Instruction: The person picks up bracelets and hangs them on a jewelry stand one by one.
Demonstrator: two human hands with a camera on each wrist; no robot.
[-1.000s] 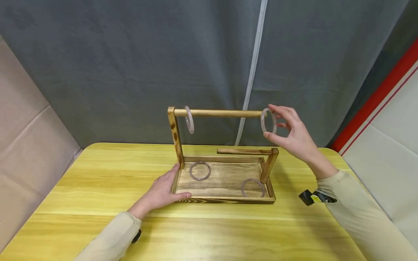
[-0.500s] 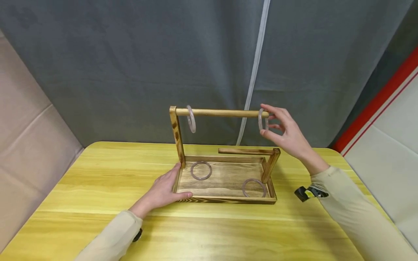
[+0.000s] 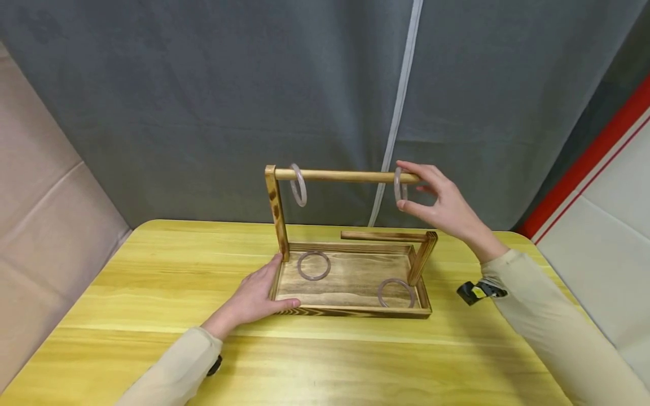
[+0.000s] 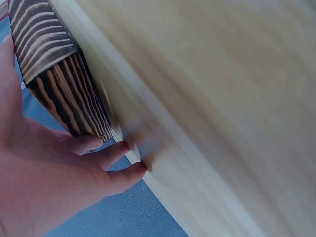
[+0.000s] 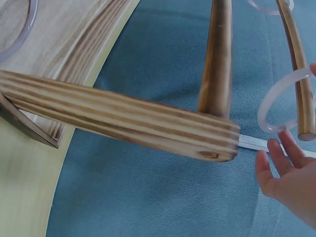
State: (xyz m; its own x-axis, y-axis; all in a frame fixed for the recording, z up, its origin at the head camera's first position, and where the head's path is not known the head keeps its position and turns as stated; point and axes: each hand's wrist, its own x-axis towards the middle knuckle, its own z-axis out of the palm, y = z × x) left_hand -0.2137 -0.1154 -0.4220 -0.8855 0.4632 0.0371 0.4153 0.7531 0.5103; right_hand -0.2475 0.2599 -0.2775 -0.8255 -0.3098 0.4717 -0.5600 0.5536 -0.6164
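Observation:
In the head view, my right hand [image 3: 443, 204] pinches a pale translucent bangle [image 3: 398, 184] between thumb and fingertips. The bangle encircles the free right end of the stand's upper wooden bar [image 3: 345, 176], which pokes through it in the right wrist view too. A second bangle [image 3: 303, 186] hangs near the left end of that bar. Below, the stand's wooden tray [image 3: 355, 311] has two more bangles lying in it, one at left [image 3: 313, 279] and one at front right [image 3: 393, 280]. My left hand [image 3: 250, 296] rests against the tray's left end, thumb along the front edge, fingers nearly straight.
A shorter lower bar [image 3: 382, 236] extends left from the right post [image 3: 422, 258]. The left post [image 3: 276, 211] carries the upper bar. Under the stand is a yellow wood-grain table [image 3: 152, 316], with a grey curtain [image 3: 203, 113] behind it.
My right hand has moved left, bringing its bangle from the tip of the upper bar to a short way along it. My left hand stays against the tray.

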